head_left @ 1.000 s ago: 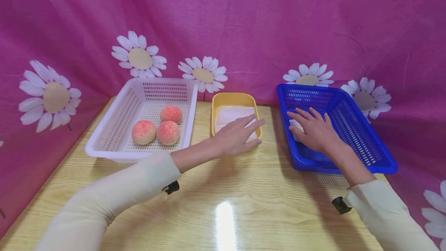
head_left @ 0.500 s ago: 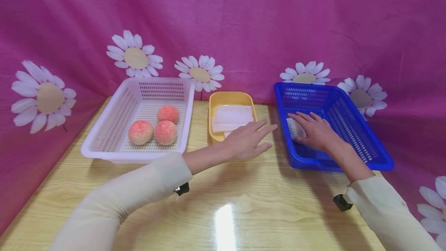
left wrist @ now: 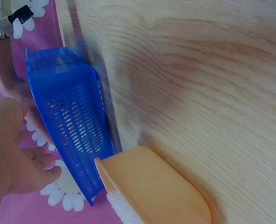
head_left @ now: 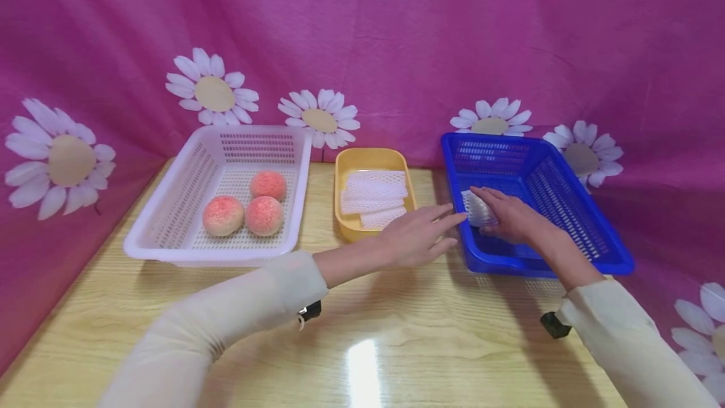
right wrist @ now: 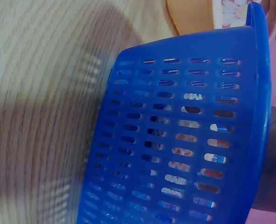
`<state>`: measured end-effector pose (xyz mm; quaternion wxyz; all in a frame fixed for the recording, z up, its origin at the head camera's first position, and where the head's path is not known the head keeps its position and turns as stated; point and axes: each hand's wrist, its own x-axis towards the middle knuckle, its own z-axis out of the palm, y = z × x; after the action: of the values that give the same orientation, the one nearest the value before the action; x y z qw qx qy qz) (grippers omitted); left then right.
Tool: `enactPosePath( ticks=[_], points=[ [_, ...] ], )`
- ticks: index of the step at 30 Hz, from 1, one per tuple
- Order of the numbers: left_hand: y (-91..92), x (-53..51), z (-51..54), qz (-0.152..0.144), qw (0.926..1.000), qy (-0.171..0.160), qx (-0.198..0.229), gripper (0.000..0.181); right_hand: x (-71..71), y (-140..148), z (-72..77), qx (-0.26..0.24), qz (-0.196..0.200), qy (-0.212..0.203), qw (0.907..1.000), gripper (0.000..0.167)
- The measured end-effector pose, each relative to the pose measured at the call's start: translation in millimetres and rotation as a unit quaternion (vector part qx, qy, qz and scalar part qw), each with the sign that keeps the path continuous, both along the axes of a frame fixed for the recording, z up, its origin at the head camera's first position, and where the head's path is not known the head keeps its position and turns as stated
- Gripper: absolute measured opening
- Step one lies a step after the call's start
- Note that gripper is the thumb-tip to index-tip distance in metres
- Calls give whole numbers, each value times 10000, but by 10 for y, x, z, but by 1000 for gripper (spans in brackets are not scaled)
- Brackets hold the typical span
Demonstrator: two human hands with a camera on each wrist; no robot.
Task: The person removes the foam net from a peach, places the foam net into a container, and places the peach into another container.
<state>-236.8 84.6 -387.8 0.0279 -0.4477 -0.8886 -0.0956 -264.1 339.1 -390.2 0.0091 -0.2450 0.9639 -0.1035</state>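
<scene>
My right hand [head_left: 512, 216] reaches into the blue basket [head_left: 600, 219] and holds a white foam net [head_left: 477, 208] near the left wall, thumb and fingers about it. Whether something is inside the net cannot be seen. In the right wrist view the basket wall [right wrist: 175, 126] hides most of that hand. My left hand [head_left: 419, 236] hovers between the yellow tub [head_left: 347, 228] and the blue basket, fingers extended and holding nothing, fingertips by the basket's left rim. Several flat white foam nets [head_left: 374, 191] lie in the tub.
On the left stands a white basket [head_left: 133, 244] with three peach-like round fruits [head_left: 264, 216]. A pink curtain [head_left: 396, 49] with daisies hangs behind the wooden table [head_left: 408, 339].
My left hand has moved right, away from the yellow tub towards the blue basket, uncovering the nets. My right hand's spread fingers have drawn together at the foam net.
</scene>
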Motion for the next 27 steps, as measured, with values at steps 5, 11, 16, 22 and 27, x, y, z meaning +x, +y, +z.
enactPosePath(
  ticks=[5,11,16,22,27],
  points=[
    [76,6,-31,-178,9997,151,-121,52,-6,2,-27,-12,-40,116,9999,80],
    [144,34,-55,-411,9979,459,-199,50,29,20,-64,-18,-228,456,9987,88],
    [202,46,-83,-553,9944,861,-268,48,46,35,-107,16,-238,791,9966,83],
    [280,41,-113,-851,9877,1286,-256,46,56,48,-143,69,-358,852,9957,74],
    [338,10,-156,-1108,9840,1392,63,43,68,77,-157,-4,-472,816,9955,68]
  ],
)
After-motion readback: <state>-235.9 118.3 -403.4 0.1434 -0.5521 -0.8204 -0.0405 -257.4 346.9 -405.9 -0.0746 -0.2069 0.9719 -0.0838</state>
